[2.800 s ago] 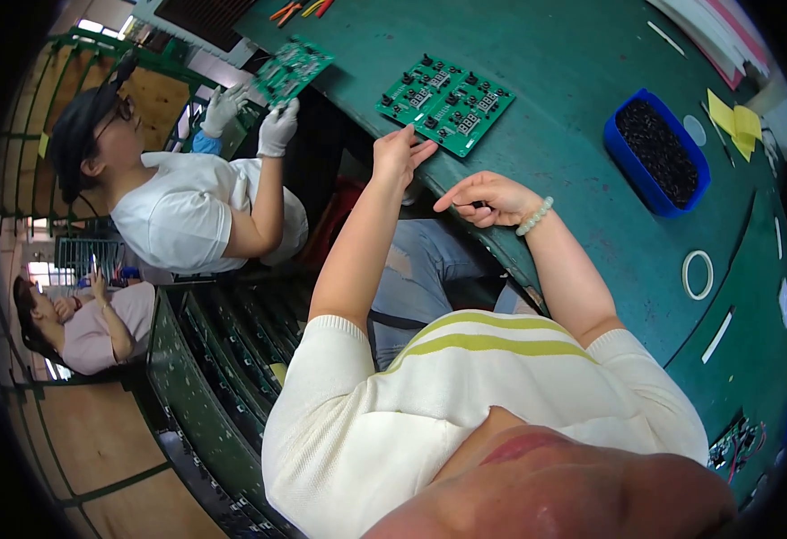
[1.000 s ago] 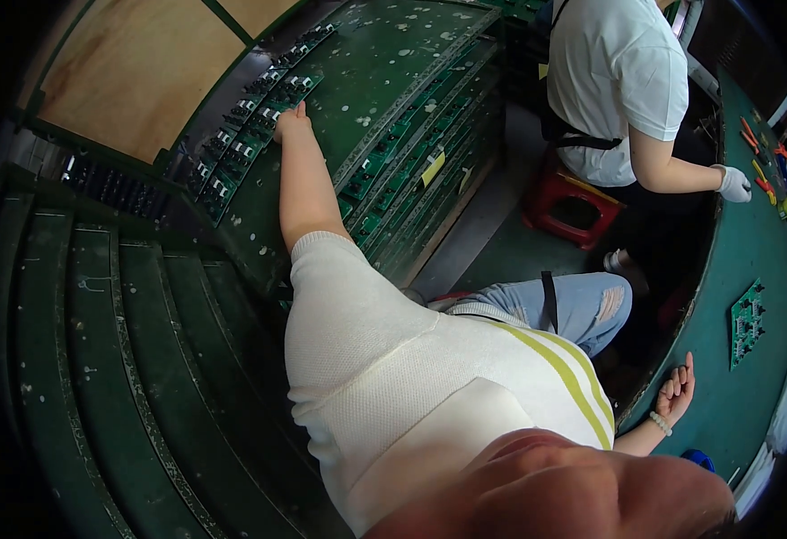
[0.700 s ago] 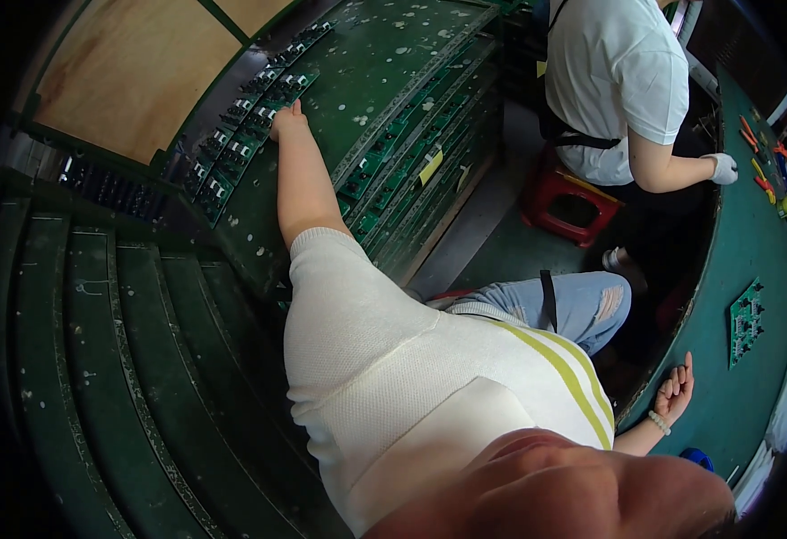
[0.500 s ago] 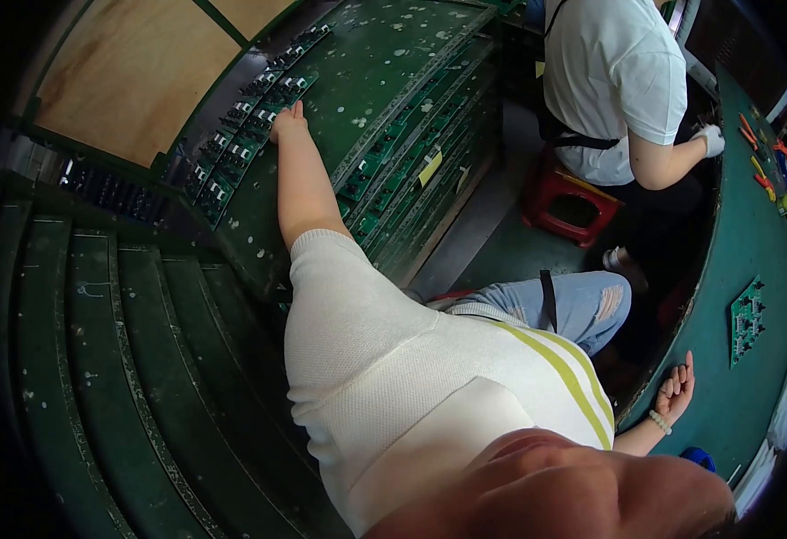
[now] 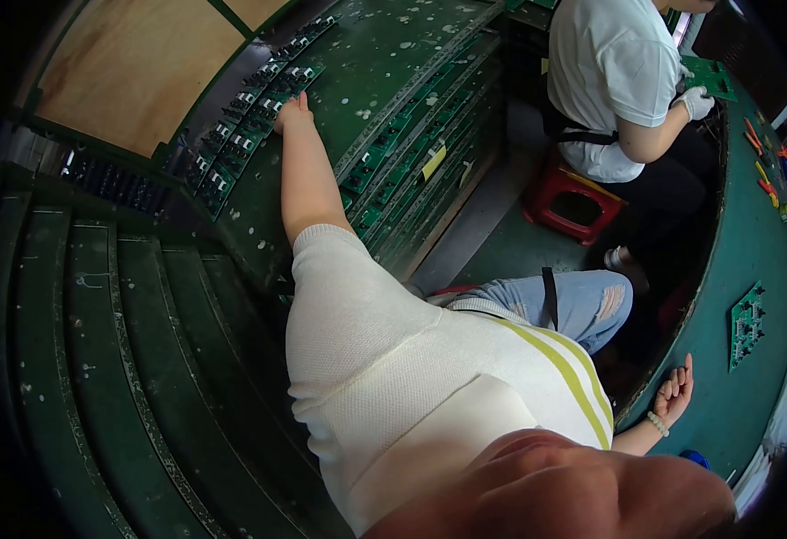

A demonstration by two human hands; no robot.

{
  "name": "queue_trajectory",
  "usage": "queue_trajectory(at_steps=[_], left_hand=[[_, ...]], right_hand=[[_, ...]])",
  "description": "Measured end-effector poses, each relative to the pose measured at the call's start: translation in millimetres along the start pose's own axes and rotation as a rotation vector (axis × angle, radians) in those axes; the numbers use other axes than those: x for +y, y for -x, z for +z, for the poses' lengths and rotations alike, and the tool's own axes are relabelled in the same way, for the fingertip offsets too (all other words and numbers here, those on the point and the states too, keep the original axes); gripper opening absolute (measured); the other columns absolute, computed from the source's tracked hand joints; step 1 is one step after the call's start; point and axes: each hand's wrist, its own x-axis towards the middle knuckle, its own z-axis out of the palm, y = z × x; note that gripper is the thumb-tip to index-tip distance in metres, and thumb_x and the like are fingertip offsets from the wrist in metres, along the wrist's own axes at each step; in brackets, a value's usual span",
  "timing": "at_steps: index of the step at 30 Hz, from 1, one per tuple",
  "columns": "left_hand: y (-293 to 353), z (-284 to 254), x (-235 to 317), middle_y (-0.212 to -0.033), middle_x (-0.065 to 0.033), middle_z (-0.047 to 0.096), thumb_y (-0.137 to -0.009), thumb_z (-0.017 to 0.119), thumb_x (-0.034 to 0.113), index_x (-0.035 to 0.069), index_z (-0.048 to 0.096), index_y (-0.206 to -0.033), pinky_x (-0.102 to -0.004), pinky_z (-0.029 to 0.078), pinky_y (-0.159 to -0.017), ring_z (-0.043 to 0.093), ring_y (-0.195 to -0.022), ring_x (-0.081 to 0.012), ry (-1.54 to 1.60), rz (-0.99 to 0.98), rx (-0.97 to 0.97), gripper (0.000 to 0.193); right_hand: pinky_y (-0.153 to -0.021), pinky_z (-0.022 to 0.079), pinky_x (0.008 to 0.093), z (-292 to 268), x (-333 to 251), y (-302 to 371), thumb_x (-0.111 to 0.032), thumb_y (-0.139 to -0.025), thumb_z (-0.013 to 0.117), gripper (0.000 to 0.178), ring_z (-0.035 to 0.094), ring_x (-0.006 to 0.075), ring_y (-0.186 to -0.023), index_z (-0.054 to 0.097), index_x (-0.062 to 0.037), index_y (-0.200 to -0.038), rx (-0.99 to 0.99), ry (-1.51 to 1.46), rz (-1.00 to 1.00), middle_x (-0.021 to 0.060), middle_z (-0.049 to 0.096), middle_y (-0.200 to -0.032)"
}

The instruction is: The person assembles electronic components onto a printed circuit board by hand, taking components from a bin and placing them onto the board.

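My left arm reaches to the far left, over a green paint-spotted cart top [image 5: 393, 54]. My left hand [image 5: 294, 115] is closed at the side of a green circuit board [image 5: 251, 136] with white and black parts; some fingertips are hidden. More such boards lie beside it in a long double row. On the right, my right hand [image 5: 674, 393] rests at the edge of the green worktable [image 5: 725, 269], with a bead bracelet at the wrist. Its index finger is stretched out, the others loosely bent, and it holds nothing. Beyond it lies another green circuit board [image 5: 747, 327].
A co-worker in a white shirt [image 5: 609, 72] sits on a red stool [image 5: 577, 207], holding a green board [image 5: 709, 79] in gloved hands. Pliers [image 5: 766, 184] lie on the worktable. Shelves of boards [image 5: 411, 144] fill the cart's side. Green stepped racks [image 5: 88, 359] stand at left.
The co-worker's gloved hands have risen, and a green board now shows in them. My view has shifted slightly; my own hands stay at nearly the same places.
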Motion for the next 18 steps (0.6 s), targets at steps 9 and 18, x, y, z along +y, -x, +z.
queue_trajectory(at_steps=[9,18], left_hand=[[15.9,-2.3,-2.3,-0.119,-0.0174,0.052,-0.089,0.028,0.047,0.003,0.048,-0.119,-0.0462,0.044,-0.087,0.047,-0.111,-0.0341,-2.054,0.346,-0.236,0.056],[34.8,16.4,24.5,-0.127,-0.0202,0.04,-0.093,0.032,0.018,-0.012,0.038,-0.118,-0.0412,0.048,-0.089,0.039,-0.12,-0.0339,-0.429,0.031,-0.111,0.039]], right_hand=[[-0.035,0.022,0.0167,3.3,4.8,11.0,-0.011,-0.095,0.035,0.04,0.029,0.0044,-0.048,0.029,0.006,-0.131,0.065,0.011,-0.056,0.0009,0.036,-0.07],[-0.034,0.021,0.0161,12.8,9.4,-6.0,-0.009,-0.093,0.04,0.038,0.031,0.003,-0.048,0.034,0.0069,-0.128,0.062,-0.017,-0.037,0.0,0.038,-0.069]])
